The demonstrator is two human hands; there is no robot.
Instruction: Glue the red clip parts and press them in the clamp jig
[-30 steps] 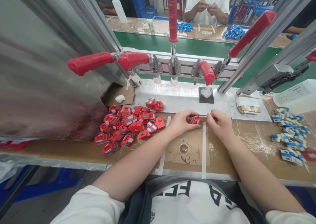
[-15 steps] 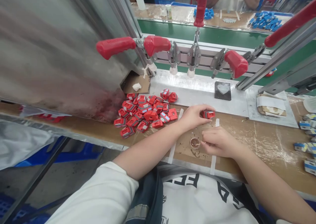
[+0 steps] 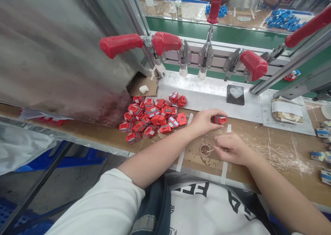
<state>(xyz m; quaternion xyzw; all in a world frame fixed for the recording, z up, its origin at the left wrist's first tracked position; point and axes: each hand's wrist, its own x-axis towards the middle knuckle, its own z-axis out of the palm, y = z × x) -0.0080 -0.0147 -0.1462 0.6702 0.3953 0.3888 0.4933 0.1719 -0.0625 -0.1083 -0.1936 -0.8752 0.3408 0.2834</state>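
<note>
Near the front edge of the brown-topped table (image 3: 281, 152), the right hand (image 3: 230, 148) pinches a thin, pale stick (image 3: 210, 150), its tip in a small, round, clear cup (image 3: 201, 151) with brownish contents. A second ago that tip was at the block in the other hand; it has since dropped to the cup and stayed there over the last half second. So the block now gets no contact from the stick, and I judge this a pause for loading the tip.

Farther from the front edge, the left hand (image 3: 205, 121) grasps a small red-and-grey angular block (image 3: 220, 119) between thumb and fingers, still held beyond the cup. Toward the table's left end lies a loose heap of red-and-grey blocks (image 3: 151, 119), seemingly unchanged. Along the back edge runs a silver metal plate (image 3: 196, 90) bearing a dark square slab with a pale heart (image 3: 235, 94).
</note>
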